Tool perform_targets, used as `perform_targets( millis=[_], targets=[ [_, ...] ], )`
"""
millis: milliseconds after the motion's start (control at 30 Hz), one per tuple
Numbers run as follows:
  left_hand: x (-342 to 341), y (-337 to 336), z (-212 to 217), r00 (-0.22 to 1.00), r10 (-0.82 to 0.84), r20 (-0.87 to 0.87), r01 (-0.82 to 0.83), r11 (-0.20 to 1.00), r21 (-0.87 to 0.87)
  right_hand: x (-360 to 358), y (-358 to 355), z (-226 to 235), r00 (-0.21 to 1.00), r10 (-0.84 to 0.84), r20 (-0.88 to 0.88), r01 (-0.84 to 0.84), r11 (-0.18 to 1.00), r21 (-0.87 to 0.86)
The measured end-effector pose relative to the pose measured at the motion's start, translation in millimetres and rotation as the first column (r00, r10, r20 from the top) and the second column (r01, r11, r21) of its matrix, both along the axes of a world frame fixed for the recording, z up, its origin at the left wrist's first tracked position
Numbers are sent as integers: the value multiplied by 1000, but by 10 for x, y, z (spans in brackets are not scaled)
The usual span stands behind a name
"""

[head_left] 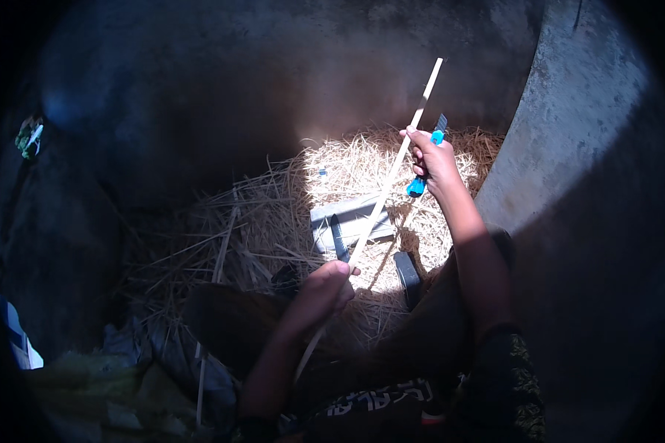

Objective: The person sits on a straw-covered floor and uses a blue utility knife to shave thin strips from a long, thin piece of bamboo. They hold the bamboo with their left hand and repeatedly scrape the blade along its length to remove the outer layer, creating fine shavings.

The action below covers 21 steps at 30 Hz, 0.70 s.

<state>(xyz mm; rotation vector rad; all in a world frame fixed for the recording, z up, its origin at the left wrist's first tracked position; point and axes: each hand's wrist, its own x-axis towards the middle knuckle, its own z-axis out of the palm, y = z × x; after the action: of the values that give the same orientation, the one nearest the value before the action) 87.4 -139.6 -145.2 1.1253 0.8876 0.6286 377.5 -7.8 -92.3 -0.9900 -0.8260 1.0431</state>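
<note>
A long, thin pale strip (383,190), bamboo or wood by its look, slants from low in front of me up to the far right. My left hand (324,294) is closed around its lower part, thumb on top. Higher up, my right hand (436,159) pinches the same strip between thumb and fingertips. In that right palm lies a turquoise utility knife (416,186), its blade out and pointing up, away from the strip. Below the strip, a grey block (325,229) rests on shavings, with a dark blade-like shape (339,239) across it.
A heap of pale shavings (266,203) covers the ground ahead, brightly sunlit at its right. A black block-like object (407,275) lies near my right knee. Grey walls (576,111) stand close behind and to the right. Crumpled cloth (118,384) lies at the lower left.
</note>
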Motion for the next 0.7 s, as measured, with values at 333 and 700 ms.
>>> perform_targets(
  millis=[333, 700],
  targets=[
    [104, -2, -79, 947, 321, -36, -285, 883, 374, -588, -268, -105, -112, -385, 916, 55, 918, 393],
    [-109, 87, -19, 857, 230, 461, -86, 947, -311, -936, -361, -357, -164, -305, 938, -75, 952, 297]
  ],
)
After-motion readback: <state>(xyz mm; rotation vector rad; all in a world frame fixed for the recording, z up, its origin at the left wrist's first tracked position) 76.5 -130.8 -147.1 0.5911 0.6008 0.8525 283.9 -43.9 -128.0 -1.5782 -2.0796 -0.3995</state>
